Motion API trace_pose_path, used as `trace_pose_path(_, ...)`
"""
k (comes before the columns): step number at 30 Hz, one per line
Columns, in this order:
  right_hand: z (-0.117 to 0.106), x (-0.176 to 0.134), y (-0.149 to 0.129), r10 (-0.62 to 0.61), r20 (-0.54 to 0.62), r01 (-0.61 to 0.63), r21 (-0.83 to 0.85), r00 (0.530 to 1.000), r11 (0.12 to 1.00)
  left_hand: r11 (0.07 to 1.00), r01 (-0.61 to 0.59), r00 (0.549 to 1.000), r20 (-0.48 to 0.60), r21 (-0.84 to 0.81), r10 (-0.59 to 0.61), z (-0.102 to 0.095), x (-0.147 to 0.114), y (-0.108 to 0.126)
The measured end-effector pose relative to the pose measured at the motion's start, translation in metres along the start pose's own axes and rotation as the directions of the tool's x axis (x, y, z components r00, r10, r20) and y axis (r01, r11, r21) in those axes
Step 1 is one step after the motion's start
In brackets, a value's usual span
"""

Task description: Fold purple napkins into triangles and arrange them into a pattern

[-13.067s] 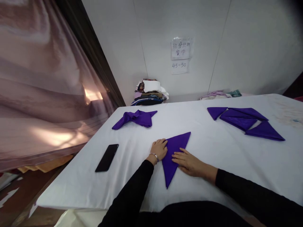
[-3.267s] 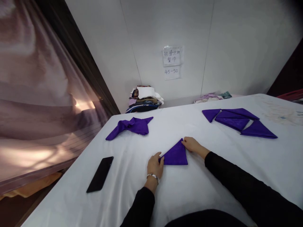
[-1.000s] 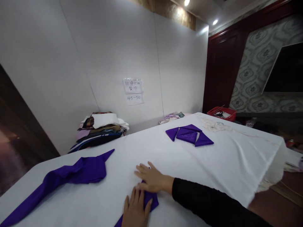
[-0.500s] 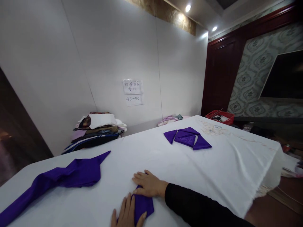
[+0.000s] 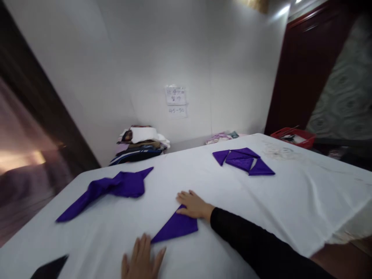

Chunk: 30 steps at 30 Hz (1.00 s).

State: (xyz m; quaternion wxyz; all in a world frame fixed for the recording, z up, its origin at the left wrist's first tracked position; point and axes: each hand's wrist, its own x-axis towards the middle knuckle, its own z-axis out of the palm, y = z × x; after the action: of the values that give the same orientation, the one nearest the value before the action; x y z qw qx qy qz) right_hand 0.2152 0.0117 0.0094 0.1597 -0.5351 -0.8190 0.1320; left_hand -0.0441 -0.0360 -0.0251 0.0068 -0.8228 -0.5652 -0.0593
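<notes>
A purple napkin (image 5: 178,226) lies folded into a long triangle on the white-covered table (image 5: 232,232). My right hand (image 5: 192,204) rests flat on its upper corner, fingers spread, pressing the cloth from above. By the triangle's pointed left tip is my left hand (image 5: 142,259), palm down with the fingers apart; I cannot tell whether it touches the tip. Farther left lies a loose, rumpled purple napkin (image 5: 128,185). Several purple napkins folded into triangles (image 5: 238,161) sit close together at the far right.
Stacked clothes and cloths (image 5: 139,145) stand beyond the table's far edge, near a smaller cloth pile (image 5: 221,137). A red basket (image 5: 305,139) is behind at the right. A dark pointed thing (image 5: 50,267) shows at the lower left. Paper signs (image 5: 176,101) hang on the wall.
The napkin under my hands has gone from a compact folded shape to a longer triangle. My left hand has moved off it to the left. The view has turned left and down.
</notes>
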Motion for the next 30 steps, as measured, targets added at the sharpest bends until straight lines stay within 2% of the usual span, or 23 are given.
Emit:
trace_pose_path(2, 0.003, 0.0, 0.002, 0.016, 0.023, -0.016, -0.015, 1.0, 1.0, 0.998, 0.044, 0.999, -0.032, 0.054, -0.042, -0.02, 0.007, 0.022)
trace_pose_path(4, 0.006, 0.001, 0.004, 0.025, 0.044, -0.024, -0.03, 0.999, 0.999, 0.998, -0.055, 0.998, -0.016, 0.029, 0.056, -0.033, 0.019, 0.046)
trace_pose_path(6, 0.008, 0.001, 0.005, 0.027, 0.054, -0.025, -0.044, 0.998, 0.999, 0.987, -0.157, 0.987, 0.021, -0.017, 0.157, -0.036, 0.03, 0.064)
trace_pose_path(8, 0.01, 0.001, 0.007, 0.025, 0.063, -0.022, -0.051, 0.998, 0.998, 0.979, -0.194, 0.976, 0.085, -0.058, 0.198, -0.032, 0.034, 0.074)
trace_pose_path(13, 0.011, 0.0, 0.011, 0.022, 0.085, -0.017, -0.054, 0.996, 0.998, 0.967, -0.229, 0.961, 0.13, -0.111, 0.243, -0.018, 0.028, 0.072)
trace_pose_path(19, 0.012, 0.008, 0.026, 0.095, 0.06, -0.09, -0.081, 0.994, 0.993, 0.965, -0.223, 0.96, 0.143, -0.135, 0.241, -0.018, 0.027, 0.07)
trace_pose_path(26, -0.006, 0.001, 0.06, 0.247, -0.049, -0.248, -0.012, 0.968, 0.969, 0.967, -0.201, 0.96, 0.163, -0.158, 0.226, -0.02, 0.027, 0.069)
trace_pose_path(28, -0.013, -0.01, 0.065, 0.223, -0.092, -0.223, 0.015, 0.971, 0.975, 0.966, -0.2, 0.96, 0.163, -0.164, 0.226, -0.019, 0.028, 0.069)
trace_pose_path(30, -0.016, -0.022, 0.065, 0.093, -0.091, -0.091, 0.033, 0.991, 0.995, 0.965, -0.201, 0.961, 0.156, -0.167, 0.227, -0.018, 0.028, 0.069)
